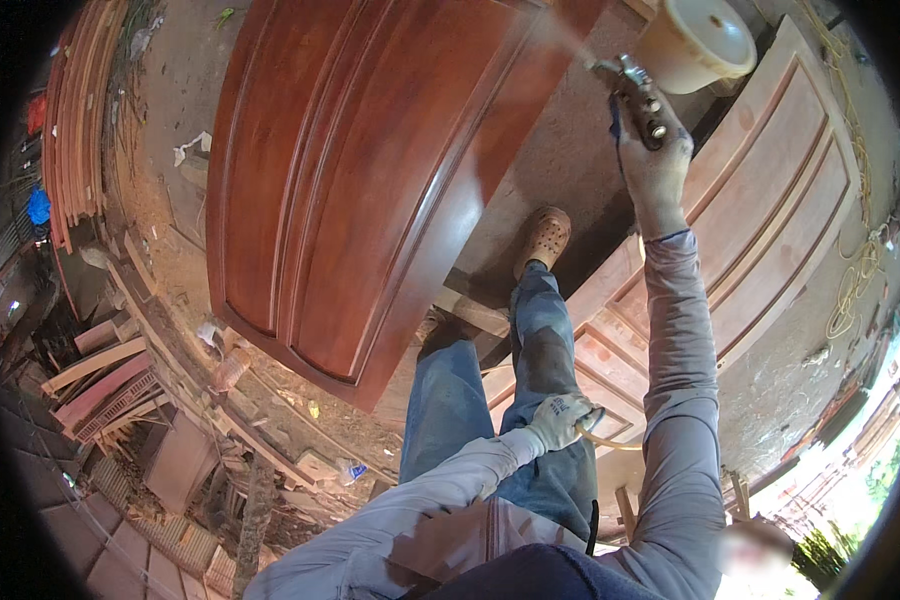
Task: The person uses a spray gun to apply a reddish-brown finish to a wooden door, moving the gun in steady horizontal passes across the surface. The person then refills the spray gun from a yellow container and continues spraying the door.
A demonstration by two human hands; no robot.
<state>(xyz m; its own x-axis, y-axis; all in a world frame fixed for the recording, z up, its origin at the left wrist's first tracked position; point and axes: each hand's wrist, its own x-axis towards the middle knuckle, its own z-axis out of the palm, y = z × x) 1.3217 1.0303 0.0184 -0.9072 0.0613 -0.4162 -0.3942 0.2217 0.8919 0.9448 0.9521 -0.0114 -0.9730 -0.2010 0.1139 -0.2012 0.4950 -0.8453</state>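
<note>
A glossy reddish-brown panelled wooden door (370, 180) lies aslant at eleven o'clock; a metallic spray gun (642, 98), between one and two, sprays toward eleven; a thin yellowish hose (610, 442) curves at four.

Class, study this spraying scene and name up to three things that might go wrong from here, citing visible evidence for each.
1. Runs: the right hand holds a misting spray gun toward the glossy red-brown door; lingering on one spot might make the coat sag.
2. Rubbing: the left hand grips a hose that crosses the pale door in this view; slack might brush it.
3. Scuffing: a tan clog stands beside the glossy door, so a misstep might mark it.
</note>
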